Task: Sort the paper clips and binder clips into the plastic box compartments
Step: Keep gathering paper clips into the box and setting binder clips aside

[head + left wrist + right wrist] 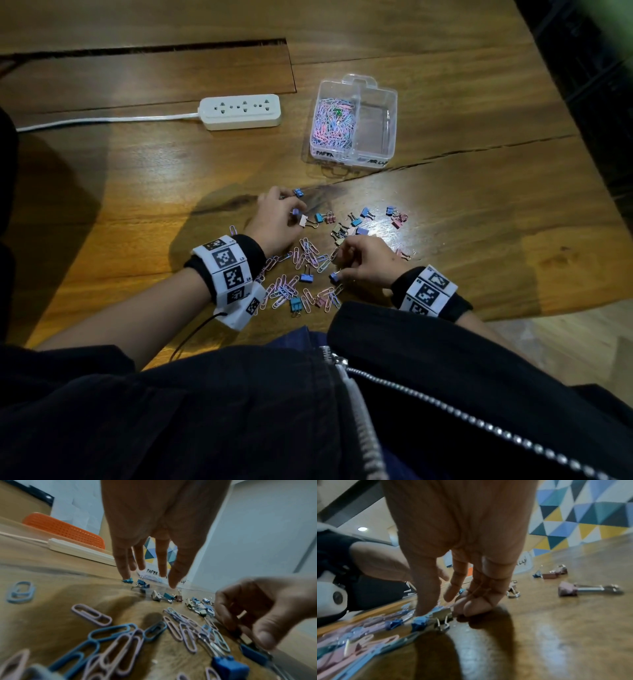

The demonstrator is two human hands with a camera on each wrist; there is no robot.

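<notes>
So my right hand is pinching a blue binder clip on the bench, left hand loose over others. Best grab bodies, not handles; plastic box sits ahead, binder side empty.

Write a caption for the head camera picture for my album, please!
Two hands pick through clips on a wooden table, near a half-filled plastic box.
</notes>
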